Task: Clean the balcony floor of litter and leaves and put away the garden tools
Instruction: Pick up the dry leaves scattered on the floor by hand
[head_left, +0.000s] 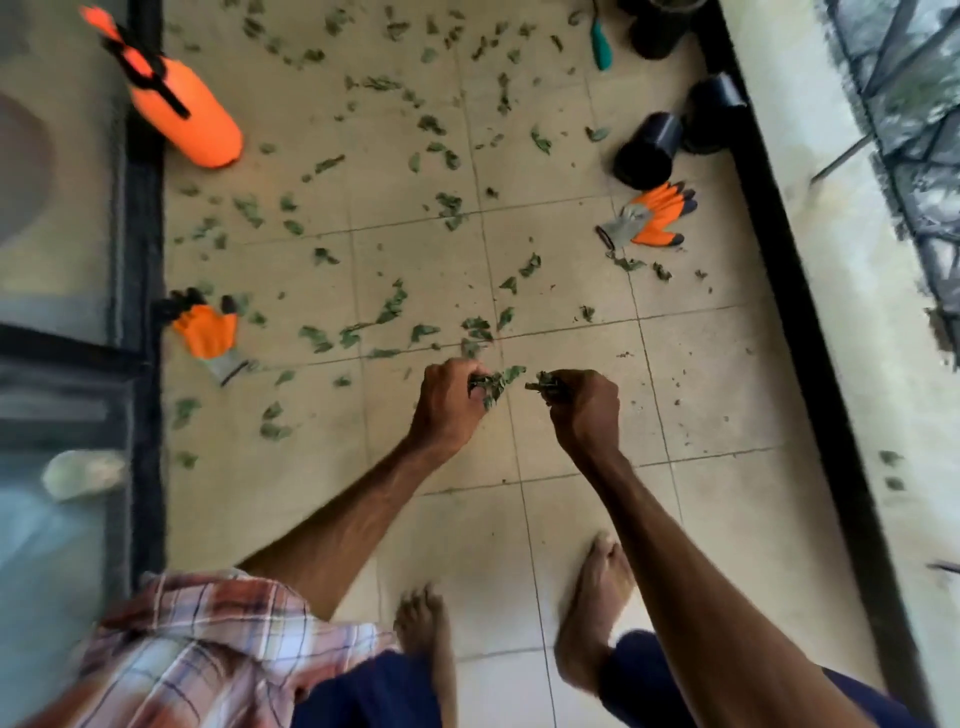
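**A:** What does the head camera show?

**B:** It looks straight down at a person standing barefoot on a pale tiled balcony floor (727, 395), with both arms stretched out over the middle of it. The left hand (449, 400) has its fingers curled round a bunch of green leaves (500, 382). The right hand (587, 410) is just beside it but apart, fingers closed on a smaller clump (544, 387).

**A:** And the rest of the litter?

**B:** Loose leaves (395, 306) lie scattered across the far half of the floor, beyond the hands.

**A:** Where are the tools?

**B:** An orange spray bottle (187, 114) lies on its side near the far left corner. One orange glove (208, 332) lies at the left edge, and a second glove (652, 218) lies near the right edge. Two black pots (647, 150) lie tipped over just beyond that second glove, by the right edge. A teal-handled tool (600, 44) lies at the far edge, its working end cut off by the frame. The picture is slightly blurred.
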